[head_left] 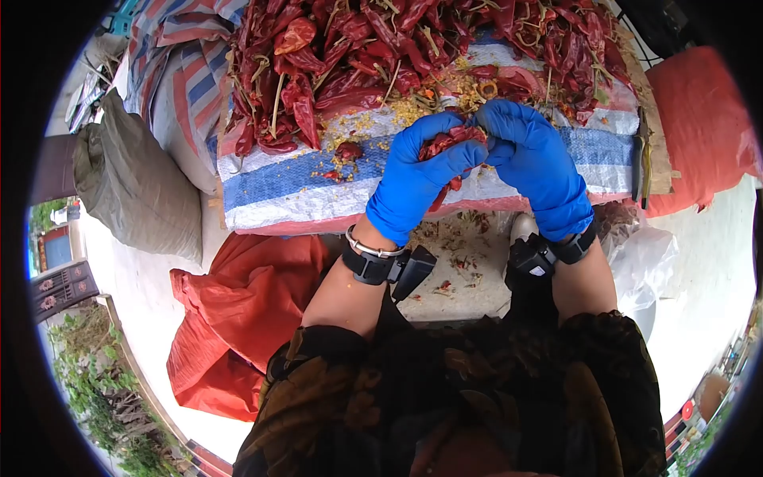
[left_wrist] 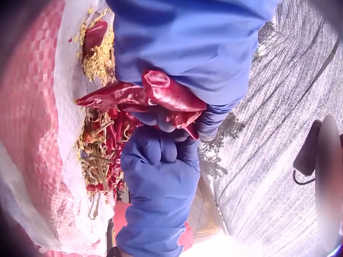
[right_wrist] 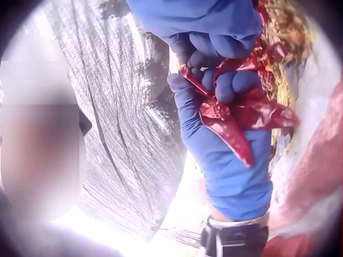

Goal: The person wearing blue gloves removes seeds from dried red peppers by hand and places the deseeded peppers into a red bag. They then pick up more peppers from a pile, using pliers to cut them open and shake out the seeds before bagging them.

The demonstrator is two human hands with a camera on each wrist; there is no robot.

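Note:
Both hands wear blue gloves and meet above the near edge of the striped sheet. The left hand (head_left: 424, 165) grips several dried red chillies (right_wrist: 228, 120), its fingers curled round them; they stick out past the palm in both wrist views. Against its fingertips, the right hand (head_left: 531, 151) has its fingers bent in at the stem ends of the chillies; in the left wrist view the right hand (left_wrist: 161, 182) touches the left fingers. Whatever lies between the right fingertips is hidden.
A large heap of red chillies (head_left: 358, 48) covers the back of the striped sheet (head_left: 302, 179), with yellow seeds scattered in front. Scissors-like dark tool (head_left: 642, 159) lies at the right edge. Red sacks (head_left: 699, 119) and a grey-green sack (head_left: 139, 183) flank the table.

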